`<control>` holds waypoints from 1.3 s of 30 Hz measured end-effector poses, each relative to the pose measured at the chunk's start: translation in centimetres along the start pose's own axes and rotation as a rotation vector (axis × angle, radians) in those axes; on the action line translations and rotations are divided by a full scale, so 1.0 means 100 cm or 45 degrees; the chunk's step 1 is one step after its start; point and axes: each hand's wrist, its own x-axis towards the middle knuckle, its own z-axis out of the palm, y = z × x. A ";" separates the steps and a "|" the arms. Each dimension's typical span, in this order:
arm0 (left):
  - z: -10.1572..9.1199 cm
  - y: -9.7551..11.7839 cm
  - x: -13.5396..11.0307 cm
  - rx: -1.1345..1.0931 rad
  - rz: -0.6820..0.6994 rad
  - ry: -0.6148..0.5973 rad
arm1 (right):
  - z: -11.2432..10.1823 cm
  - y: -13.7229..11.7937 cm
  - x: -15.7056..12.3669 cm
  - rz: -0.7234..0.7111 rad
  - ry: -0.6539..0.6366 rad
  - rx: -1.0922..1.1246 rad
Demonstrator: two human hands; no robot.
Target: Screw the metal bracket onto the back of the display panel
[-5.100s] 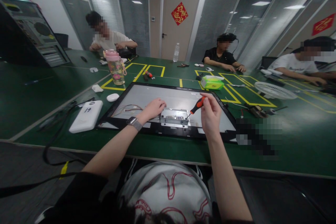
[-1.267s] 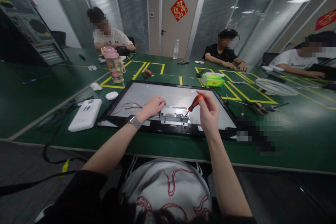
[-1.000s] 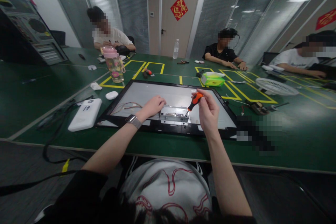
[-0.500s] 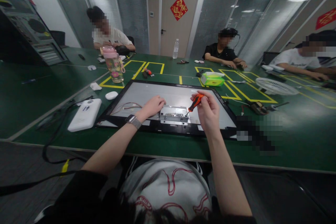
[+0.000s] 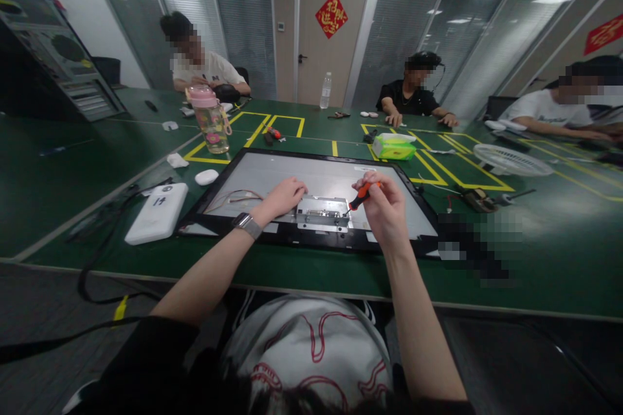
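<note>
A flat display panel (image 5: 311, 172) with a black frame lies in front of me, its grey metal back facing up. My right hand (image 5: 387, 207) is closed around the handle of an orange and black screwdriver (image 5: 361, 196). The tool is tilted, and its tip meets the right end of a silver metal bracket (image 5: 318, 207) near the panel's front edge. Whether a screw sits under the tip is too small to see. With its fingers stretched out, my left hand (image 5: 287, 194) rests on the panel at the bracket's left side. Thin wires (image 5: 238, 196) run over the panel further left.
Left of the panel are a white power bank (image 5: 158, 213), a white oval case (image 5: 207, 177) and a pink-lidded bottle (image 5: 211, 123). Behind it stands a green tissue pack (image 5: 394, 146); a white fan grille (image 5: 511, 160) lies to the right. Other people sit across the table (image 5: 311, 275).
My right hand has shifted its grip on the screwdriver handle, which leans lower; the tip stays at the bracket. My left hand has stayed put. A co-worker's hands across the table have moved apart.
</note>
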 end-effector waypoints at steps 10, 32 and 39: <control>0.004 -0.004 0.001 -0.005 0.016 0.021 | 0.004 0.000 0.000 0.069 -0.021 0.036; -0.001 0.003 -0.001 -0.014 -0.020 -0.014 | -0.001 0.003 0.002 0.008 0.095 0.010; 0.001 0.000 0.000 0.007 -0.017 -0.002 | -0.002 0.003 0.002 -0.072 0.189 -0.096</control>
